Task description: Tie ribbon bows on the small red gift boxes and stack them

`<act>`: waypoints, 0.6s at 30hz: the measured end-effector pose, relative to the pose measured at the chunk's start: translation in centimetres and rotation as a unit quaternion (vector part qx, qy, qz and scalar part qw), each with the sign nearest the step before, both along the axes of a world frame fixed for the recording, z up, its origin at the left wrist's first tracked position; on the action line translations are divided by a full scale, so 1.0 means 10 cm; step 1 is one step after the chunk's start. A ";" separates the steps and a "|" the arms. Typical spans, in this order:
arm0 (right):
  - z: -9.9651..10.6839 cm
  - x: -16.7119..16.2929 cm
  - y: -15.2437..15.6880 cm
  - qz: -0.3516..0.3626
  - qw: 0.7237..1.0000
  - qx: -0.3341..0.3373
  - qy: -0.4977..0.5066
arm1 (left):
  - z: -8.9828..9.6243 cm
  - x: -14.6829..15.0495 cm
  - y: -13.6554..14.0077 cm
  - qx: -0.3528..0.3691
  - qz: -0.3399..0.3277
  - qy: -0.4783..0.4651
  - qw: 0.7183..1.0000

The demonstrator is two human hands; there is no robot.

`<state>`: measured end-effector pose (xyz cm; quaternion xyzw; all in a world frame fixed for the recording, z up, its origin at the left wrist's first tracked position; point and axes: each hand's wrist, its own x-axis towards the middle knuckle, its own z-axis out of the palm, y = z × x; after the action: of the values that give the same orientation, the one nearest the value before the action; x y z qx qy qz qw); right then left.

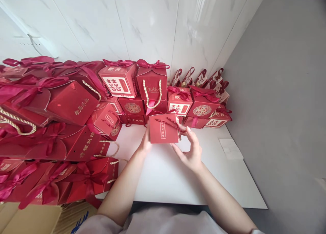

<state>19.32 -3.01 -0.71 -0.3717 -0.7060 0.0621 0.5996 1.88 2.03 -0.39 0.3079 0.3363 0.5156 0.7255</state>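
Observation:
A red gift box (158, 134) with a dark red cord handle and pale vertical lettering is held in front of me, above the white table. My left hand (146, 139) grips its left side, the fingers mostly hidden behind it. At the right edge, my right hand (190, 148) is curled, its thumb and fingertips against the box and near the cord handle. Just behind stand more red boxes, among them a pink-red one (173, 100) with a white label and a taller one (152, 80) with a cream rope handle.
Many ribbon-tied red boxes (68, 103) are stacked on the left. Several small boxes with loops (201, 78) stand at the back right. A white paper (231, 148) lies on the white table (163, 179) near the grey wall (285, 91). An open cardboard carton (33, 218) sits lower left.

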 end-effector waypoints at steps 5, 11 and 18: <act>0.02 0.01 0.00 -0.001 0.998 0.036 -0.045 | 0.05 0.03 -0.01 -0.030 -0.040 -0.014 0.999; 0.02 0.03 -0.03 -0.032 0.983 0.165 0.076 | -0.05 0.08 0.01 -0.038 0.012 -0.050 0.998; 0.09 0.05 -0.02 -0.014 0.987 -0.123 0.107 | -0.08 0.19 -0.03 -0.041 -0.035 -0.107 0.993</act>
<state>19.82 -3.22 0.19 -0.4436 -0.6198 0.1798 0.6219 3.75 1.76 -1.15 0.2329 0.2669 0.5057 0.7866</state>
